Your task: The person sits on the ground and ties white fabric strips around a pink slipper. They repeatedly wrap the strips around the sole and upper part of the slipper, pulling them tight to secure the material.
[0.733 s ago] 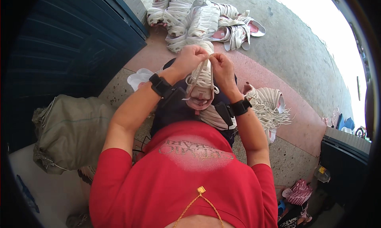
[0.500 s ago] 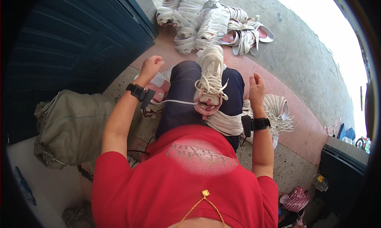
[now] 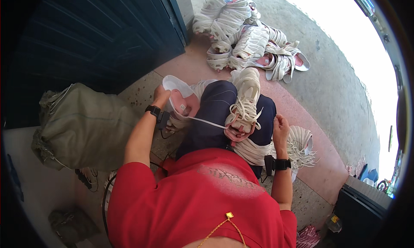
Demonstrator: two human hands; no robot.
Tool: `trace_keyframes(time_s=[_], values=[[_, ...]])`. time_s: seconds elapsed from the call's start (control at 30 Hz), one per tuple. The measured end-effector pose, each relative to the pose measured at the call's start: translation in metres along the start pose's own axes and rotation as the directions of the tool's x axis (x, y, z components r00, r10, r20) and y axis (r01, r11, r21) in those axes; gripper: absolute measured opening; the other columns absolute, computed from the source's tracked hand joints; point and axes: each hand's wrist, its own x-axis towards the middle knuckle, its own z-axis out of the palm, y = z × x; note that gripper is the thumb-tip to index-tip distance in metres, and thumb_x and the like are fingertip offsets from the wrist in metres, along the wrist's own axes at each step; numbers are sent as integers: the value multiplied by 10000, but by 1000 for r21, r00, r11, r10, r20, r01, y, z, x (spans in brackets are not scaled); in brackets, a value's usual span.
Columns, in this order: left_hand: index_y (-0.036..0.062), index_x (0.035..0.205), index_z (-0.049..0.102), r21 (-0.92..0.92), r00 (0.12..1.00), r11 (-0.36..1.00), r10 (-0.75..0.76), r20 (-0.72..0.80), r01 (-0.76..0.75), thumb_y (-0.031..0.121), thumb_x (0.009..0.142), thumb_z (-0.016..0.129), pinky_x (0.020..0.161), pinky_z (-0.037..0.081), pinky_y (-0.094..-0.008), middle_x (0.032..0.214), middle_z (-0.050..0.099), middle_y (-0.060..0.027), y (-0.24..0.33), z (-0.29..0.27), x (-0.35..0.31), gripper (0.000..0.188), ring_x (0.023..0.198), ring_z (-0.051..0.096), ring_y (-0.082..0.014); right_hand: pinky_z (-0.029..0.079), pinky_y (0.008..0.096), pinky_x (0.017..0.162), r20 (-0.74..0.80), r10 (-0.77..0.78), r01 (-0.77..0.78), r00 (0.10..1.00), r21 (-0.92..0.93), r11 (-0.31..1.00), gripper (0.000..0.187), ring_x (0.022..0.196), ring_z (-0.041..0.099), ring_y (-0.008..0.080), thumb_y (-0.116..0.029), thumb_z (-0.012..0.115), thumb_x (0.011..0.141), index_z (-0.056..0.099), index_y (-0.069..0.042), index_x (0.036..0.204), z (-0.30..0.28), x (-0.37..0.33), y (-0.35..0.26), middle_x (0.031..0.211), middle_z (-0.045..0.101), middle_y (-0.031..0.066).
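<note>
I have the pale laced shoe [image 3: 246, 95] lying lengthwise on my lap between my thighs in dark blue trousers [image 3: 211, 106], its toe poking past the far edge of my lap and its pink-lined opening [image 3: 238, 131] toward my belly. Loose lace loops spread over its top. One white strand [image 3: 208, 122] runs from near that opening across my left thigh to the pink-lined shoe upper [image 3: 183, 102] at the left edge of my lap. My left hand [image 3: 161, 97] is at that upper's outer rim, fingers bent; their tips are hidden, so I can't tell whether they pinch anything. My right hand [image 3: 281, 129] is just off the lap's right edge, near a bundle of laced uppers [image 3: 299, 146], its fingers curled in toward the palm; I can't tell whether the tips press together. More stacked white uppers [image 3: 252, 153] lie under the shoe's near end. Past my knees, a heap of white uppers [image 3: 246, 39] sits across the far edge of the floor's pink strip [image 3: 317, 172]. A drab green sack [image 3: 88, 123] stands to my left, below the dark blue door [image 3: 99, 45].
</note>
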Motion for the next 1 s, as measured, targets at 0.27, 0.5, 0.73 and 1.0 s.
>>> trace_keyframes(time_s=[0.27,0.5,0.73,1.0], values=[[-35,1209,480,-308,830,772,538,-150,-556,36,765,571,541,485,-276,847,648,-157,186,-105,-112,458,662,618,-108,475,393,736,482,-592,621,647,118,775,379,835,585,333,-259,678,795,577,-7,1059,84,-46,-168,944,594,162],[24,1304,394,-561,633,624,744,214,-544,99,878,555,602,501,-327,843,649,-131,213,-88,-156,461,641,628,-177,484,451,538,432,-585,629,686,52,776,247,682,620,374,-204,588,831,569,-35,1010,128,-51,-177,831,621,171],[3,1212,421,-578,775,815,340,533,39,230,958,463,687,493,-276,849,613,-73,31,60,-29,343,748,600,-150,486,457,545,493,-478,558,727,-17,830,174,696,627,382,-158,546,865,621,-23,945,106,-54,-151,766,638,195],[-3,1099,571,-225,562,823,530,635,-522,186,863,612,732,532,-303,994,624,-108,11,6,-30,305,843,637,-158,499,363,755,483,-327,-66,812,632,772,375,931,608,225,-251,505,934,512,28,1185,106,-63,-64,1074,612,154]])
